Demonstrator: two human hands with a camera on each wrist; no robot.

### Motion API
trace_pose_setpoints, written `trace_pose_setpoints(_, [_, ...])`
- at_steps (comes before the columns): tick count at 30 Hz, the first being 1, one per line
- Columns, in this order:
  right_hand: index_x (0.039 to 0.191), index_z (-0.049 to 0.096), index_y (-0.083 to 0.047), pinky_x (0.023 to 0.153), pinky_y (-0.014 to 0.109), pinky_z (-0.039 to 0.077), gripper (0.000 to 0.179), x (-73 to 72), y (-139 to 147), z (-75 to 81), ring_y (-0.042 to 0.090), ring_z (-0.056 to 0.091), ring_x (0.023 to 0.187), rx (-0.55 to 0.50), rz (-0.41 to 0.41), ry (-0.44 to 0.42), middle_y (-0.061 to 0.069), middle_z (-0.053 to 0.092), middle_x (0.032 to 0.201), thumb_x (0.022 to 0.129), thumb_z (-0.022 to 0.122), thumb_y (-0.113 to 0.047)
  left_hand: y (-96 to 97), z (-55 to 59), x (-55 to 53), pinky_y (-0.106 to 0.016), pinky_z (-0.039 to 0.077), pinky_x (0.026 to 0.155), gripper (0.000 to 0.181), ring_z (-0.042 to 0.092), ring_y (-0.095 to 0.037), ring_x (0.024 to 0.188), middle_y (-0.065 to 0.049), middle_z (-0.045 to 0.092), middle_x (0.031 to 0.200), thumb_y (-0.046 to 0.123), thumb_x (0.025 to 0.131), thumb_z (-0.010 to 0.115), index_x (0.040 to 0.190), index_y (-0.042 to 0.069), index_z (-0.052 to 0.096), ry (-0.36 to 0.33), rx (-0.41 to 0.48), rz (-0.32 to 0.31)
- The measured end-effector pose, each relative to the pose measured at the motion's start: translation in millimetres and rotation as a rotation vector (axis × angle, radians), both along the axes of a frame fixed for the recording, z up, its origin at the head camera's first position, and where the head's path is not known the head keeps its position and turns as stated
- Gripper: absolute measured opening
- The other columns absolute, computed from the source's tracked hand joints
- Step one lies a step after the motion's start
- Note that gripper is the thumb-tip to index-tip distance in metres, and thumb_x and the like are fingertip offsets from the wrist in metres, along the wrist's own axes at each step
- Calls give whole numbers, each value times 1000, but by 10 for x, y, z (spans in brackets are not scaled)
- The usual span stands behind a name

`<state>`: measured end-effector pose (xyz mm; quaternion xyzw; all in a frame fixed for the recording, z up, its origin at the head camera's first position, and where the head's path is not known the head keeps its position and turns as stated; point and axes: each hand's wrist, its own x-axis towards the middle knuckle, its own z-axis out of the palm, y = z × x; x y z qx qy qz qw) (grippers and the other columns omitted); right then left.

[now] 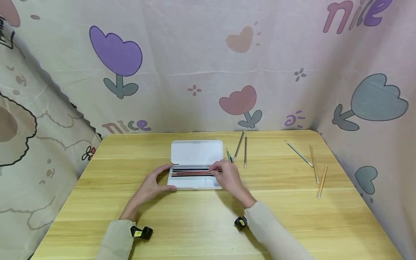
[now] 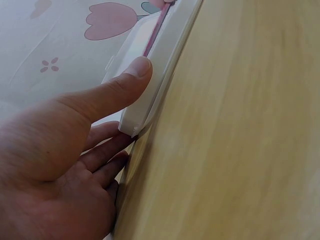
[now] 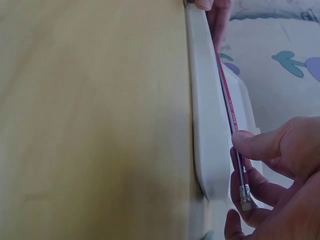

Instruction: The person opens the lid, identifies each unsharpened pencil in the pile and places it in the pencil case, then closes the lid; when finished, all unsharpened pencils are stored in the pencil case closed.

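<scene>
An open white pencil case (image 1: 188, 183) lies on the table with its lid (image 1: 196, 152) tilted back. Several pencils (image 1: 191, 173) lie lengthwise inside it. My left hand (image 1: 151, 186) holds the case's left end, its thumb on the front rim and its fingers round the end and back, as the left wrist view confirms. Over the right end of the case, my right hand (image 1: 228, 177) pinches a dark red pencil (image 3: 229, 102) near its eraser end, between thumb and fingers. The pencil runs along the case; its far end is partly hidden by the left hand in the right wrist view.
Dark pencils (image 1: 245, 151) lie just right of the lid, with green ones (image 1: 229, 155) partly behind my right hand. Farther right are a teal pencil (image 1: 299, 153) and two yellow pencils (image 1: 322, 181). A patterned curtain (image 1: 195, 65) borders the table (image 1: 195, 224) at the back and sides.
</scene>
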<state>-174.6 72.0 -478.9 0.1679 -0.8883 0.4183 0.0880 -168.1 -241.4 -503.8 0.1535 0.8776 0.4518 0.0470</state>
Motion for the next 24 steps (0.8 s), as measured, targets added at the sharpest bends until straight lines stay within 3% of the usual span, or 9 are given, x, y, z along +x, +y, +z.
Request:
trace_pose_setpoints(6, [87, 80, -9, 77, 42, 56, 8, -29, -121, 7, 20, 70, 84, 90, 18, 43, 1, 77, 87, 86, 80, -2, 6, -2, -1, -66, 19, 120, 90, 30, -44, 148, -19, 43, 158, 33, 76, 93, 151, 11, 50, -8, 13, 4])
trace_pose_setpoints(12, [91, 80, -9, 74, 39, 56, 9, -43, -142, 24, 18, 70, 82, 107, 11, 12, 0, 76, 87, 86, 80, -2, 16, -1, 1, -67, 20, 119, 91, 30, -45, 148, -19, 41, 159, 34, 76, 92, 152, 11, 48, -9, 7, 1])
trace_pose_setpoints(17, [99, 77, -3, 73, 33, 58, 11, -87, -38, 64, 19, 67, 83, -18, -23, -44, 5, 74, 92, 90, 75, 2, 21, 13, 0, -66, 19, 120, 91, 29, -44, 149, -18, 41, 159, 34, 76, 93, 152, 11, 48, -14, 7, 6])
trace_pose_setpoints(24, [107, 74, 0, 67, 26, 55, 17, -246, 170, 160, 24, 65, 88, -243, -165, -104, 11, 71, 99, 91, 69, 4, 10, 7, 11, -66, 19, 120, 89, 31, -44, 148, -20, 43, 157, 31, 76, 93, 151, 8, 50, -10, 21, 2])
